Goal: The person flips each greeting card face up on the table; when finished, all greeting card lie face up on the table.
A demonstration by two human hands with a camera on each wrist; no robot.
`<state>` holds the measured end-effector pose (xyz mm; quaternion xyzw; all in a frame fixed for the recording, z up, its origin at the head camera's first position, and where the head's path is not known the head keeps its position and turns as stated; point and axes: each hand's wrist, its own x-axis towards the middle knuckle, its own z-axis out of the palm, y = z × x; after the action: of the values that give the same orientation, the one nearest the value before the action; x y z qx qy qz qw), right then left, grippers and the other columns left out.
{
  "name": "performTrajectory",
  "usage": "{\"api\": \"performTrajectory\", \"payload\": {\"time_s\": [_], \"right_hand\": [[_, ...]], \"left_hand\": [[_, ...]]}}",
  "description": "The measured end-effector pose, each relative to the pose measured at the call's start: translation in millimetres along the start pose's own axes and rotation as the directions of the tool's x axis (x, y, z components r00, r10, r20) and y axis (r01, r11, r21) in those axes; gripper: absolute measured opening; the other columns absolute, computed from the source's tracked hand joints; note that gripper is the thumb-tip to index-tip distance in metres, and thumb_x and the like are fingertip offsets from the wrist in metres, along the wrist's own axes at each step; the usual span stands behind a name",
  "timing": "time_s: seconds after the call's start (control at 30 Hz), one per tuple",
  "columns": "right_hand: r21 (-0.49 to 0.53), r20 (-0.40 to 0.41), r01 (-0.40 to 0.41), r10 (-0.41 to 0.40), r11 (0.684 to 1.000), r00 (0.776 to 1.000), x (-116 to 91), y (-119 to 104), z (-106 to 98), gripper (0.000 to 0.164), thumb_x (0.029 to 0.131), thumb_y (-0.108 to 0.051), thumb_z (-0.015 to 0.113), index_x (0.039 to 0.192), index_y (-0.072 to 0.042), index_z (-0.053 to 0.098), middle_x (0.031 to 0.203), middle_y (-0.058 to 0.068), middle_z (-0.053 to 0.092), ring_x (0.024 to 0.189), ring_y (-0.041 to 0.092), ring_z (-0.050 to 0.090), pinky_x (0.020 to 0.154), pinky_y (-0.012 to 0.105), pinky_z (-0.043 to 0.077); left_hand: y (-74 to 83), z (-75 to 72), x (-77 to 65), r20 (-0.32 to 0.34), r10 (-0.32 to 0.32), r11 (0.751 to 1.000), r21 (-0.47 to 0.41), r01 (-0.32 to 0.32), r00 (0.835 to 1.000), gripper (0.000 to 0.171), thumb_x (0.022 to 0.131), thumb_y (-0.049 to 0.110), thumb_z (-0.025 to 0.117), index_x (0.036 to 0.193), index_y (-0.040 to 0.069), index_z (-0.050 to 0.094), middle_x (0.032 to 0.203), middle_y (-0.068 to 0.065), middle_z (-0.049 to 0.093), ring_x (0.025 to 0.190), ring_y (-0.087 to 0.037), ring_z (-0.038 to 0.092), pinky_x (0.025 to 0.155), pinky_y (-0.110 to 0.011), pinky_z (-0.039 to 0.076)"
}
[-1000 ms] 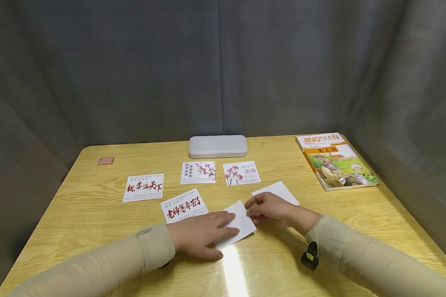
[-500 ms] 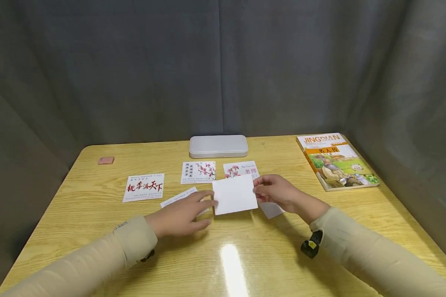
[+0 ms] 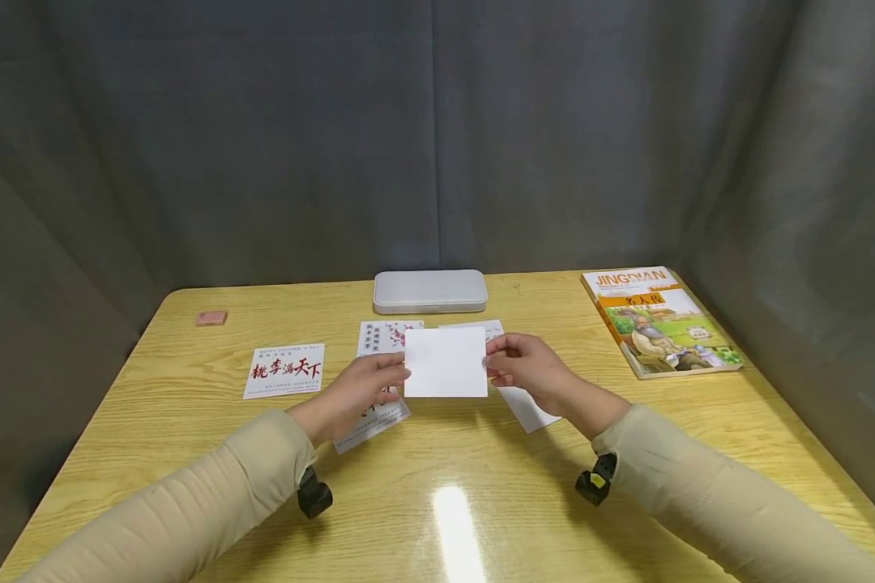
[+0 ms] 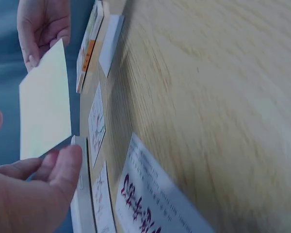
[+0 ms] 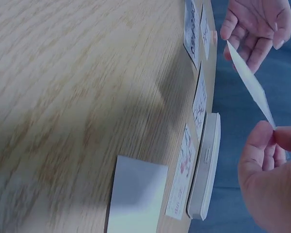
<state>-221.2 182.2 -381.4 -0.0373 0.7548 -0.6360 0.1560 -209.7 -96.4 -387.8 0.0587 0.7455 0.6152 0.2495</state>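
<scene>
A blank white card [image 3: 446, 362] is held up above the table, its plain side facing me in the head view. My right hand [image 3: 535, 370] pinches its right edge between thumb and fingers, also seen in the right wrist view. At the card's left edge is my left hand [image 3: 357, 393]; in the left wrist view its thumb stands apart from the loosely bent fingers [image 4: 65, 162]. Below lie a red-lettered card [image 3: 372, 425], partly covered by the left hand, a blossom card [image 3: 379, 336], a mostly hidden card [image 3: 492, 327] and another blank card [image 3: 531, 411].
Another red-lettered card [image 3: 284, 371] lies at the left, near a small pink block [image 3: 211, 318]. A white case [image 3: 430, 291] stands at the table's back edge. At the back right lies a book [image 3: 659, 324]. Grey curtains [image 3: 299, 146] enclose the table [image 3: 211, 453].
The blank card has been lifted off the red-lettered card and turned level by the right hand. My left hand first drew away from it, then came up to its left edge.
</scene>
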Motion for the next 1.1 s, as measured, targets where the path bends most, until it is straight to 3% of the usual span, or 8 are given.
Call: {"api": "performTrajectory", "payload": {"time_s": [0.13, 0.33, 0.43, 0.57, 0.7, 0.9, 1.1], "right_hand": [[-0.02, 0.017, 0.023, -0.022, 1.0, 1.0, 1.9, 2.5, -4.9, 0.015, 0.104, -0.004, 0.056, 0.114, 0.007, 0.058, 0.099, 0.008, 0.06, 0.089, 0.017, 0.06, 0.083, 0.031, 0.057], [0.002, 0.039, 0.015, -0.015, 1.0, 0.999, 1.8, 3.9, -8.7, 0.009, 0.104, -0.004, 0.055, 0.111, 0.003, 0.056, 0.093, 0.008, 0.063, 0.083, 0.015, 0.064, 0.079, 0.03, 0.058], [0.034, 0.062, 0.015, -0.017, 0.999, 0.998, 1.8, 4.2, -8.8, 0.006, 0.105, -0.002, 0.053, 0.109, 0.002, 0.055, 0.093, 0.008, 0.065, 0.084, 0.015, 0.066, 0.082, 0.031, 0.058], [0.087, 0.091, 0.016, -0.024, 0.996, 0.996, 2.5, 6.5, -9.4, 0.008, 0.106, -0.001, 0.051, 0.108, 0.003, 0.057, 0.099, 0.01, 0.067, 0.089, 0.015, 0.068, 0.086, 0.031, 0.058], [0.112, 0.09, -0.013, 0.002, 0.994, 0.996, 4.8, 10.8, -9.0, 0.013, 0.106, -0.003, 0.05, 0.106, 0.004, 0.062, 0.1, 0.008, 0.067, 0.088, 0.014, 0.068, 0.083, 0.027, 0.058], [0.082, 0.059, -0.023, 0.018, 0.996, 0.998, 10.8, 16.4, -3.2, 0.013, 0.1, 0.001, 0.057, 0.112, 0.006, 0.055, 0.094, 0.008, 0.062, 0.081, 0.015, 0.065, 0.079, 0.029, 0.059], [0.038, 0.033, -0.031, 0.03, 0.999, 0.999, 14.3, 18.1, 0.0, 0.024, 0.099, 0.001, 0.057, 0.121, 0.006, 0.05, 0.089, 0.008, 0.062, 0.079, 0.016, 0.063, 0.077, 0.031, 0.058]], "left_hand": [[2.3, -0.9, -2.5, -0.048, 0.021, 0.999, 0.05, -0.019, 0.999, 0.055, 0.108, 0.021, 0.052, 0.157, 0.001, 0.039, 0.156, -0.022, 0.044, 0.129, -0.039, 0.053, 0.111, -0.051, 0.041], [2.6, 0.3, 1.9, -0.093, 0.076, 0.997, -0.016, -0.077, 0.993, 0.053, 0.104, 0.016, 0.055, 0.153, -0.001, 0.046, 0.119, -0.016, 0.067, 0.11, -0.031, 0.062, 0.095, -0.043, 0.052], [3.6, 0.7, 2.2, -0.083, 0.082, 0.993, -0.074, -0.088, 0.993, 0.051, 0.106, 0.016, 0.053, 0.153, -0.002, 0.045, 0.129, -0.016, 0.066, 0.116, -0.03, 0.063, 0.099, -0.043, 0.051], [2.9, 0.4, 1.4, -0.072, 0.093, 0.989, -0.11, -0.101, 0.993, 0.047, 0.109, 0.016, 0.046, 0.151, -0.005, 0.045, 0.15, -0.021, 0.052, 0.129, -0.034, 0.057, 0.108, -0.047, 0.046], [-0.1, 0.3, 2.7, -0.09, 0.086, 0.987, -0.131, -0.097, 0.992, 0.045, 0.109, 0.015, 0.043, 0.146, -0.009, 0.049, 0.154, -0.023, 0.046, 0.133, -0.038, 0.053, 0.111, -0.048, 0.044], [-4.5, 0.0, 6.3, -0.127, 0.092, 0.989, -0.104, -0.105, 0.988, 0.04, 0.105, 0.011, 0.048, 0.137, -0.012, 0.056, 0.151, -0.021, 0.05, 0.118, -0.028, 0.058, 0.107, -0.048, 0.047], [-6.3, -0.8, 8.2, -0.153, 0.096, 0.989, -0.095, -0.111, 0.984, 0.055, 0.103, 0.007, 0.053, 0.155, 0.0, 0.04, 0.126, -0.02, 0.062, 0.096, -0.017, 0.063, 0.095, -0.042, 0.054]]}}
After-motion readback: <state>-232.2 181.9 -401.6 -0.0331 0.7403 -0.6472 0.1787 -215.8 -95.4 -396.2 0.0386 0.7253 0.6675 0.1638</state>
